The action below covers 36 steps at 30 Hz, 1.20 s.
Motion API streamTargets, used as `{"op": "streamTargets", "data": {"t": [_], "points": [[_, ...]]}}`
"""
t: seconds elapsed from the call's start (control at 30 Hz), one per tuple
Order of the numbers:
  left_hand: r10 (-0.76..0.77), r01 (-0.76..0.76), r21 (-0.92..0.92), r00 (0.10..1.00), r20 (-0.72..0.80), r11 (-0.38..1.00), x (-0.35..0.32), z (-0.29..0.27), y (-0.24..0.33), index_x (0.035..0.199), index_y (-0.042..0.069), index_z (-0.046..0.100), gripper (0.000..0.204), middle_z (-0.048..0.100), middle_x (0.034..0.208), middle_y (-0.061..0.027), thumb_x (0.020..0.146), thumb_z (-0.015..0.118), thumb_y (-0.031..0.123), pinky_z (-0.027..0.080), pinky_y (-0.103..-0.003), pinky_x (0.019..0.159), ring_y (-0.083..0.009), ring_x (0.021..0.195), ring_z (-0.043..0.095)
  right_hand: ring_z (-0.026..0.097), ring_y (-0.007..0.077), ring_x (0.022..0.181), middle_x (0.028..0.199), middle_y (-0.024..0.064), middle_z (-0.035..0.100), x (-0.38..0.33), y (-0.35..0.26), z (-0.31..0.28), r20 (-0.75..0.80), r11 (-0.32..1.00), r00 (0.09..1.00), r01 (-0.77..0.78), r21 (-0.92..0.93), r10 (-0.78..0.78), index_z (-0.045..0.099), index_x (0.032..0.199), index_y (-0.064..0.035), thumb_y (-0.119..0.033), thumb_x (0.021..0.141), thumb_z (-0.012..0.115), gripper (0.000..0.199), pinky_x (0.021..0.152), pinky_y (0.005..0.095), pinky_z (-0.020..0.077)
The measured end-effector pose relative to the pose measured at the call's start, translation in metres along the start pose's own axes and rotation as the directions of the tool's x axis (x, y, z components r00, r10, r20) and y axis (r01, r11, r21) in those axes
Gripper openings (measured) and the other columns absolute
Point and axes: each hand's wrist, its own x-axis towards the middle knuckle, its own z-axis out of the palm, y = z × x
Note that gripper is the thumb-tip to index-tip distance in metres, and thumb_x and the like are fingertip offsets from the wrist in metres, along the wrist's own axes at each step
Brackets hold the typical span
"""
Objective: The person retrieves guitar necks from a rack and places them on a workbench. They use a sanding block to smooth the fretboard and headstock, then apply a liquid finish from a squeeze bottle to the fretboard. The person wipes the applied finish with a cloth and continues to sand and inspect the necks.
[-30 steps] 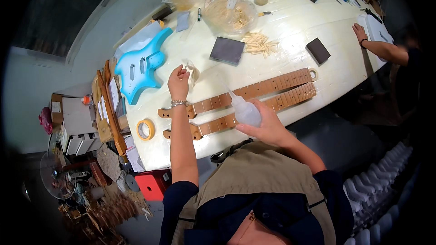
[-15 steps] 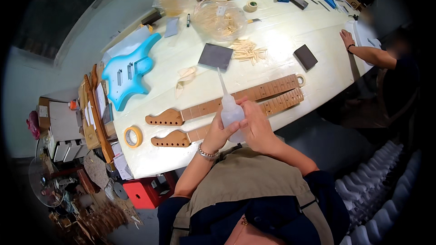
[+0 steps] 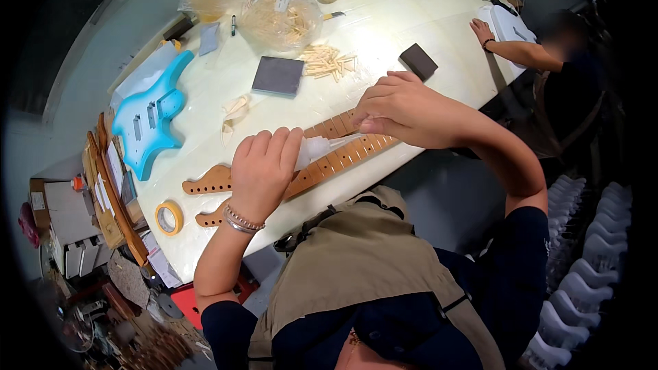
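Observation:
A translucent white squeeze bottle [image 3: 315,150] with a long thin nozzle lies tilted on its side in my left hand [image 3: 264,168], which is wrapped round its body. The nozzle points right, above two wooden guitar necks. My right hand [image 3: 415,111] is closed at the nozzle's tip, its fingertips pinched together; anything between them is hidden. Beneath my hands lie the nearer guitar neck [image 3: 326,165] and the farther guitar neck [image 3: 210,179], side by side with their headstocks to the left. My hands cover parts of both.
A blue guitar body [image 3: 152,120] lies left, a tape roll [image 3: 168,218] near the front edge. Beyond the necks are a cloth scrap [image 3: 235,115], a dark flat block [image 3: 277,76], loose wooden sticks [image 3: 327,62] and a dark block [image 3: 419,62]. A co-worker's hand [image 3: 482,30] rests far right.
The bottle has gone from upright between both hands to tipped sideways in my left hand. My right hand has moved right, to the nozzle's tip. The view has shifted.

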Motion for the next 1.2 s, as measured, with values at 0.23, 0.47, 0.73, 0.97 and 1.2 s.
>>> {"op": "streamTargets", "data": {"t": [0.23, 0.47, 0.73, 0.97, 1.2], "points": [[0.162, -0.153, 0.189, 0.986, -0.034, 0.97, 0.002, 0.004, 0.009, 0.103, 0.006, 0.056, 0.035, 0.056, 0.094, -0.0049, 0.068, 0.059, 0.007, 0.044, -0.031, 0.069, -0.0195, 0.078, 0.053, 0.059, 0.0154, 0.087, 0.089, 0.0019, 0.066, 0.047, -0.003, 0.0, 0.799, 0.864, 0.579, -0.473, 0.169, 0.161, 0.065, 0.09, -0.0044, -0.025, 0.09, 0.047, 0.028, 0.091, 0.0311, 0.0368], [0.188, -0.152, 0.278, 0.976, -0.108, 0.949, -0.005, 0.008, 0.011, 0.099, 0.006, 0.055, 0.029, 0.054, 0.088, -0.0052, 0.07, 0.058, 0.008, 0.045, -0.032, 0.071, -0.0204, 0.075, 0.052, 0.06, 0.0112, 0.088, 0.09, 0.0036, 0.067, 0.057, 0.012, 0.016, 0.858, 0.867, 0.514, -0.418, 0.272, -0.021, 0.066, 0.09, -0.0025, -0.019, 0.086, 0.052, 0.022, 0.087, 0.0283, 0.04], [0.166, -0.11, 0.424, 0.981, -0.096, 0.899, -0.008, 0.008, 0.014, 0.096, 0.006, 0.055, 0.025, 0.053, 0.084, -0.0055, 0.071, 0.058, 0.008, 0.045, -0.03, 0.067, -0.0192, 0.075, 0.052, 0.058, 0.0114, 0.081, 0.078, 0.002, 0.066, 0.043, -0.004, 0.024, 0.651, 0.989, 0.753, -0.145, 0.016, 0.1, 0.068, 0.075, -0.0061, -0.017, 0.081, 0.057, 0.016, 0.086, 0.0352, 0.0355], [-0.181, 0.225, -0.1, 0.925, 0.333, 0.969, -0.008, 0.004, 0.016, 0.09, 0.004, 0.055, 0.037, 0.057, 0.08, -0.0097, 0.063, 0.07, 0.025, 0.046, -0.031, 0.06, -0.0228, 0.07, 0.058, 0.056, 0.0168, 0.098, 0.066, 0.001, 0.06, 0.031, 0.005, 0.047, 0.11, 0.839, 0.96, 0.277, -0.467, -0.256, 0.063, 0.063, -0.0075, -0.01, 0.069, 0.061, 0.006, 0.109, 0.0494, 0.015], [-0.18, 0.672, -0.574, 0.708, 0.682, 0.468, -0.013, 0.021, 0.003, 0.095, -0.002, 0.052, 0.047, 0.062, 0.079, -0.0149, 0.069, 0.069, 0.034, 0.048, -0.036, 0.067, -0.0289, 0.075, 0.062, 0.046, 0.0169, 0.118, 0.101, -0.0009, 0.063, 0.042, 0.001, 0.047, -0.077, 0.548, 0.872, 0.233, -0.804, -0.484, 0.063, 0.078, -0.012, -0.012, 0.068, 0.06, 0.011, 0.111, 0.0471, 0.004]]}}
